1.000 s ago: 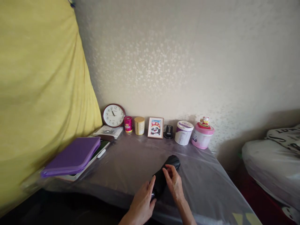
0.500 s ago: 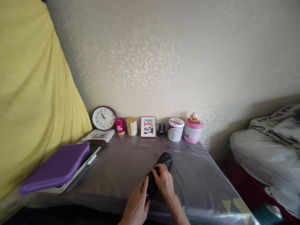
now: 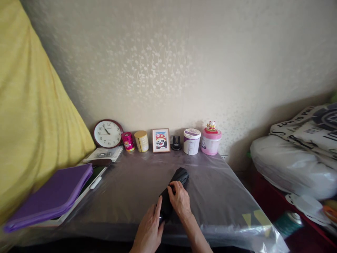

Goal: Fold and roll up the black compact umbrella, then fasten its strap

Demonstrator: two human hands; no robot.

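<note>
A folded black umbrella (image 3: 178, 176) lies slantwise on the plastic-covered table (image 3: 131, 189). My left hand (image 3: 149, 230) is wrapped round its near handle end, fingers closed. My right hand (image 3: 180, 201) curls over the umbrella's middle, fingers pressed on the fabric. The far tip of the umbrella sticks out beyond my right hand.
Along the wall stand a round clock (image 3: 107, 133), a red tin (image 3: 128, 141), a yellow tin (image 3: 141, 141), a panda picture frame (image 3: 161, 140), a white tub (image 3: 192, 141) and a pink tub (image 3: 211, 142). A purple case (image 3: 50, 196) lies left. Wrapped bedding (image 3: 292, 165) is right.
The view has swung to the right and pulled back a little. My right hand's fingers have closed down onto the umbrella's middle; my left hand stays at the handle end.
</note>
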